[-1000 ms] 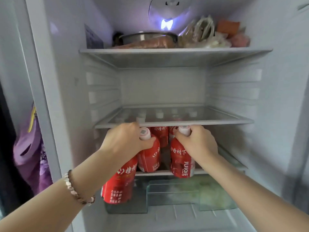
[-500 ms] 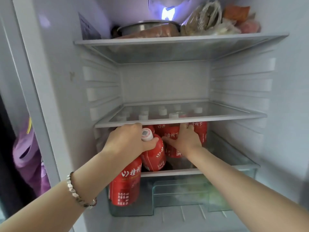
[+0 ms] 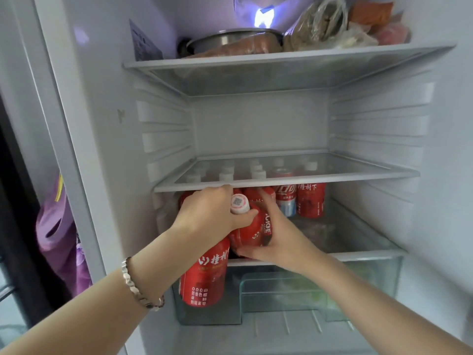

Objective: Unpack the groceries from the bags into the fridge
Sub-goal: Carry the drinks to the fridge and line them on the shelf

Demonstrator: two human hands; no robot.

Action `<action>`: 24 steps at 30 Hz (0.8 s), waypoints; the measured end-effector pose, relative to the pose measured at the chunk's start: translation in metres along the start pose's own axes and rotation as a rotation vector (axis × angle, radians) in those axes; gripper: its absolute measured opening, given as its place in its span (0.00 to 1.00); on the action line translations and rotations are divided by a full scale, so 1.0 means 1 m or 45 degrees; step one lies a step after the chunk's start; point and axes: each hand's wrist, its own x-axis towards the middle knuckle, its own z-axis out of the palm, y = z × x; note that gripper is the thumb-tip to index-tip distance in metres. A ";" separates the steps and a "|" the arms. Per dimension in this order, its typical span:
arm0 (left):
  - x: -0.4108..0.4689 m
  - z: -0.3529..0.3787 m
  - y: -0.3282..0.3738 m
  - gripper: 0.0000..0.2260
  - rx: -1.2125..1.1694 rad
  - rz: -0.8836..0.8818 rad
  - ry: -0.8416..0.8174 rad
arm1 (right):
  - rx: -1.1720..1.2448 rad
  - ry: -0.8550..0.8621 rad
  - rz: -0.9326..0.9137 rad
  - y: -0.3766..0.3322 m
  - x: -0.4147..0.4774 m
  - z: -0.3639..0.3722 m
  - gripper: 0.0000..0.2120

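The fridge is open in front of me. My left hand point(image 3: 204, 216) grips two red juice bottles by their necks. One, with a white cap point(image 3: 249, 234), tilts over the front of the low shelf point(image 3: 363, 253). The other point(image 3: 204, 278) hangs below my hand in front of the drawer. My right hand point(image 3: 284, 237) wraps round the body of the tilted bottle from the right. Several more red bottles point(image 3: 311, 201) and a cola can point(image 3: 286, 201) stand further back on that shelf.
A glass shelf point(image 3: 345, 174) lies just above my hands, with bare space over it. The top shelf holds a metal pot point(image 3: 230, 39) and bagged food point(image 3: 322, 24). A clear crisper drawer point(image 3: 281, 290) sits below. A purple bag point(image 3: 58, 231) hangs left of the fridge.
My right hand set its bottle among those at the back, then came forward onto the tilted bottle in my left hand. The left hand stayed in place.
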 end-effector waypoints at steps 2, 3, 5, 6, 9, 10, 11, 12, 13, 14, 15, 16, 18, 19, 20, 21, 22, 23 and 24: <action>-0.002 0.002 0.005 0.20 -0.015 0.024 0.016 | -0.052 0.131 0.036 -0.001 0.005 0.009 0.50; -0.004 0.003 0.007 0.21 -0.042 0.029 0.027 | -0.112 0.203 0.047 -0.001 0.005 0.012 0.46; -0.007 0.003 0.009 0.23 -0.125 0.029 0.047 | -0.215 0.326 0.051 0.000 0.002 0.012 0.41; -0.008 0.001 0.009 0.23 -0.162 0.030 0.074 | -0.213 0.371 0.055 0.002 0.000 0.010 0.40; -0.004 -0.005 0.014 0.25 -0.274 0.079 0.316 | -0.142 0.417 0.148 0.005 -0.009 -0.002 0.38; 0.001 -0.007 0.018 0.25 -0.300 0.096 0.404 | -0.143 0.401 0.170 0.005 -0.012 -0.007 0.37; 0.006 -0.006 0.021 0.25 -0.305 0.112 0.473 | -0.159 0.383 0.184 0.006 -0.013 -0.012 0.36; 0.011 -0.003 0.025 0.25 -0.301 0.127 0.525 | -0.166 0.368 0.201 0.007 -0.014 -0.017 0.35; 0.015 0.003 0.028 0.24 -0.295 0.151 0.562 | -0.152 0.360 0.213 0.008 -0.015 -0.021 0.35; 0.018 0.010 0.030 0.24 -0.271 0.191 0.602 | -0.134 0.355 0.231 0.008 -0.015 -0.025 0.35; 0.020 0.018 0.030 0.24 -0.227 0.242 0.675 | -0.117 0.352 0.242 0.009 -0.015 -0.029 0.36; 0.022 0.026 0.030 0.23 -0.195 0.293 0.788 | -0.108 0.354 0.254 0.010 -0.016 -0.031 0.37; 0.021 0.042 0.025 0.20 -0.199 0.388 0.998 | -0.104 0.357 0.251 0.013 -0.018 -0.035 0.39; 0.019 0.048 0.023 0.18 -0.223 0.422 1.054 | -0.106 0.359 0.243 0.013 -0.020 -0.036 0.38; 0.015 0.053 0.020 0.16 -0.243 0.445 1.091 | -0.110 0.359 0.239 0.013 -0.021 -0.035 0.38; 0.011 0.059 0.018 0.13 -0.238 0.460 1.103 | -0.118 0.360 0.236 0.013 -0.022 -0.035 0.38; 0.005 0.067 0.016 0.10 -0.210 0.468 1.097 | -0.127 0.361 0.235 0.014 -0.023 -0.034 0.39; 0.000 0.076 0.014 0.09 -0.179 0.473 1.086 | -0.131 0.362 0.232 0.014 -0.023 -0.034 0.39; -0.006 0.084 0.011 0.11 -0.181 0.469 1.068 | -0.134 0.364 0.232 0.015 -0.023 -0.034 0.39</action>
